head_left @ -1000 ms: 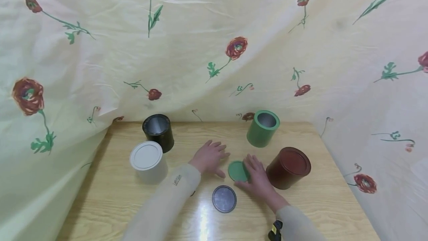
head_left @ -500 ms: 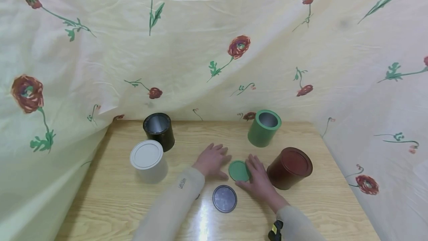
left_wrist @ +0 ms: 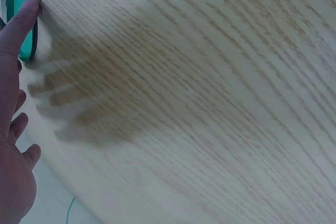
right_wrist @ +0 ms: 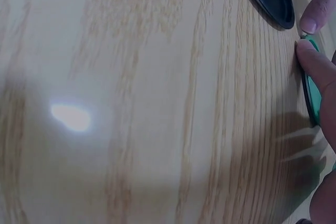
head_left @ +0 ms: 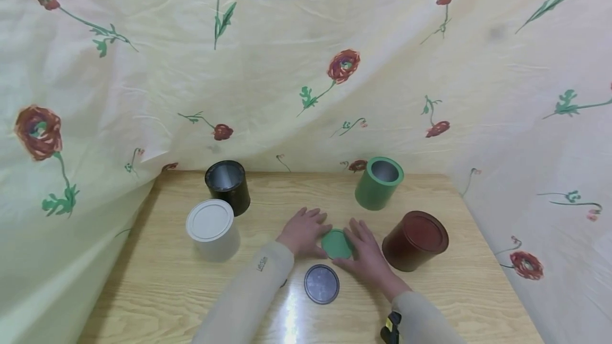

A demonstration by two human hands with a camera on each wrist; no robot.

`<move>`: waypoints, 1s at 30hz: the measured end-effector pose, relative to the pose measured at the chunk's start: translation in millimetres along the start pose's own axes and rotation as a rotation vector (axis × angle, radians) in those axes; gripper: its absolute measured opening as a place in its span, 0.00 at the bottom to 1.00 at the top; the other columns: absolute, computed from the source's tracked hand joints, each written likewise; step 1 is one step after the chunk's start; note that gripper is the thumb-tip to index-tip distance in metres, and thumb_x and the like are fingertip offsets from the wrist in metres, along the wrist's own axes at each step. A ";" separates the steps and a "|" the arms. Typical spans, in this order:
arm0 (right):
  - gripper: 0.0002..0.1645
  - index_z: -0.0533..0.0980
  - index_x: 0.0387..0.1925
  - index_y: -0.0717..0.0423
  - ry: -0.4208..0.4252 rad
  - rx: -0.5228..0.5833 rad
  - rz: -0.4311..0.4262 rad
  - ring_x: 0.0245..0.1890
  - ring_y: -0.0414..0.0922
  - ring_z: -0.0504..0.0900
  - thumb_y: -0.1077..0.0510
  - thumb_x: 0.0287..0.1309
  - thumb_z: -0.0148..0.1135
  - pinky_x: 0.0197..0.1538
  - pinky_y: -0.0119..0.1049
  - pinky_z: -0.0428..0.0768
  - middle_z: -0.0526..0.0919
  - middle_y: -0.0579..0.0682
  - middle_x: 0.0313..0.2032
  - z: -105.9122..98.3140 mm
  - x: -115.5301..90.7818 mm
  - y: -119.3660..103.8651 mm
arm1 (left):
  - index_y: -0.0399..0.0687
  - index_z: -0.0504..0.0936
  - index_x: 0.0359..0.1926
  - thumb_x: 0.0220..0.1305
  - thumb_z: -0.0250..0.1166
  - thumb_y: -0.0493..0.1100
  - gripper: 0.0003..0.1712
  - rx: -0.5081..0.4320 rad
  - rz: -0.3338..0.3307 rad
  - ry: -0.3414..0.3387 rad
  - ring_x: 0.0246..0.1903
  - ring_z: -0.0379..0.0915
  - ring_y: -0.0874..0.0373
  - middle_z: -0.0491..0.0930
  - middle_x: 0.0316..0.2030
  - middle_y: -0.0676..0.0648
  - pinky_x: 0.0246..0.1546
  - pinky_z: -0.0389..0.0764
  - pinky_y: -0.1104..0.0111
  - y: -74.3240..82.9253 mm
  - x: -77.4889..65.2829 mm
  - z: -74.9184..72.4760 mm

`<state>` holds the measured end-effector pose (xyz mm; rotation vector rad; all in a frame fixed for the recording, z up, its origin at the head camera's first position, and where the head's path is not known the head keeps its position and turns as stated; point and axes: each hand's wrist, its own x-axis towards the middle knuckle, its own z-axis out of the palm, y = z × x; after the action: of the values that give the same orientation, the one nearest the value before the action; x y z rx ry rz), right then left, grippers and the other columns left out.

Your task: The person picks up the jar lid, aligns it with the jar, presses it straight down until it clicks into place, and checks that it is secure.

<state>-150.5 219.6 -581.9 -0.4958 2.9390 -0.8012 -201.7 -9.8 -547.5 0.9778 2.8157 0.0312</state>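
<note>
A round green lid point(head_left: 336, 244) lies flat on the wooden table between the two hands. My right hand point(head_left: 367, 258) holds it by the right side, thumb at the near edge and forefinger at the far edge. At its left side is my left hand point(head_left: 303, 233), fingers spread, the thumb reaching the rim. In the left wrist view, the thumb meets the edge of the green lid point(left_wrist: 27, 45); the right wrist view shows both thumbs close together at its near rim. Just nearer than it lies a dark grey-blue lid point(head_left: 322, 284).
A green can point(head_left: 375, 192) and a black can point(head_left: 230, 195) stand uncovered at the back. A lidded white can point(head_left: 217, 243) stands at left, a lidded dark red can point(head_left: 404, 248) right of the right hand. Flower-printed cloth point(head_left: 277, 84) hangs behind the table.
The green lid has slid slightly left with the right hand, up to the left thumb. The left hand has moved a little right and nearer. The cans have stayed in place.
</note>
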 end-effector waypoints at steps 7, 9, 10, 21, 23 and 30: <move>0.55 0.70 0.76 0.63 -0.004 -0.007 -0.036 0.83 0.67 0.47 0.40 0.56 0.82 0.78 0.70 0.58 0.56 0.65 0.82 3.0 4.0 -1.6 | 0.67 0.74 0.77 0.58 0.73 0.76 0.49 -0.021 -0.012 0.000 0.81 0.55 0.50 0.65 0.80 0.50 0.82 0.54 0.49 -0.6 -3.8 -0.4; 0.56 0.70 0.76 0.63 -0.015 -0.007 -0.028 0.83 0.67 0.47 0.40 0.56 0.82 0.78 0.70 0.57 0.55 0.64 0.83 3.2 4.9 -2.1 | 0.66 0.74 0.77 0.58 0.73 0.76 0.50 -0.028 -0.012 0.001 0.81 0.55 0.49 0.65 0.80 0.50 0.82 0.54 0.49 -1.2 -4.8 0.0; 0.56 0.69 0.77 0.62 -0.022 -0.010 -0.026 0.84 0.66 0.46 0.40 0.56 0.82 0.79 0.70 0.57 0.55 0.64 0.83 3.2 5.4 -2.3 | 0.66 0.74 0.77 0.58 0.73 0.76 0.50 -0.031 -0.012 0.002 0.81 0.55 0.49 0.65 0.80 0.49 0.82 0.55 0.49 -1.5 -5.1 0.3; 0.58 0.67 0.78 0.61 -0.068 -0.042 -0.029 0.84 0.66 0.44 0.37 0.57 0.80 0.79 0.69 0.56 0.53 0.63 0.84 1.7 8.8 -4.2 | 0.67 0.74 0.77 0.57 0.73 0.75 0.50 -0.053 -0.022 0.005 0.81 0.55 0.49 0.65 0.80 0.49 0.82 0.54 0.49 -3.8 -7.4 2.9; 0.59 0.67 0.78 0.62 -0.069 -0.044 -0.033 0.84 0.66 0.45 0.36 0.56 0.80 0.78 0.70 0.56 0.53 0.63 0.84 1.0 8.9 -3.8 | 0.67 0.74 0.77 0.57 0.74 0.75 0.50 -0.060 -0.025 0.003 0.82 0.55 0.49 0.65 0.80 0.50 0.82 0.53 0.49 -4.1 -7.6 3.4; 0.58 0.68 0.77 0.64 -0.075 -0.052 -0.031 0.83 0.67 0.46 0.38 0.56 0.82 0.77 0.73 0.58 0.56 0.65 0.83 -3.8 6.8 1.2 | 0.67 0.74 0.77 0.57 0.74 0.75 0.49 -0.057 -0.031 -0.002 0.81 0.55 0.50 0.65 0.80 0.50 0.83 0.53 0.50 -5.8 -8.3 4.2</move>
<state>-157.7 220.3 -579.0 -0.5637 2.8964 -0.6946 -198.1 -19.6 -550.9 0.9215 2.8107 0.1055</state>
